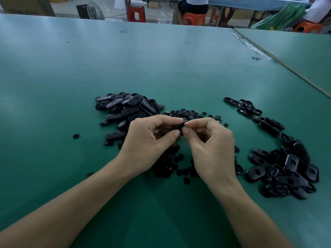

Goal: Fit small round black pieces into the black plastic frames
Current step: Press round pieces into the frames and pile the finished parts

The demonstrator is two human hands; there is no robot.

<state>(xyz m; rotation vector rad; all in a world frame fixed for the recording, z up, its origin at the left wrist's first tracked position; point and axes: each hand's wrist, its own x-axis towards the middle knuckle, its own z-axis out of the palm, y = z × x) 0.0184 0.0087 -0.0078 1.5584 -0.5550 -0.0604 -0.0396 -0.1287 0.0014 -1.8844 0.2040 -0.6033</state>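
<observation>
Holding one black oblong plastic frame [179, 125] between them just above the green counter [161, 59], the person's left hand [152, 140] and right hand [209, 145] both pinch it. The fingers [177, 134] of each are curled in so that the tips meet over the part. Whether a round piece is already under those tips I cannot tell, as the thumbs cover the spot. To seat it well, I would say the left hand should steady the frame flat. The right should then press the piece squarely into its hole, not at a slant, until it sits flush. As for numbers, there is one frame in hand. The rest of the frames lie in three lots, each too heaped to count singly: a big pile on the left [129, 108], a big pile at the near right [286, 172], and a thin trail at the far right [245, 106]. The small round black pieces [189, 113] lie in two scatters, one just beyond the hands and a second scatter [168, 165] under the wrists. One lone round piece [76, 136] sits well apart to the left.
</observation>
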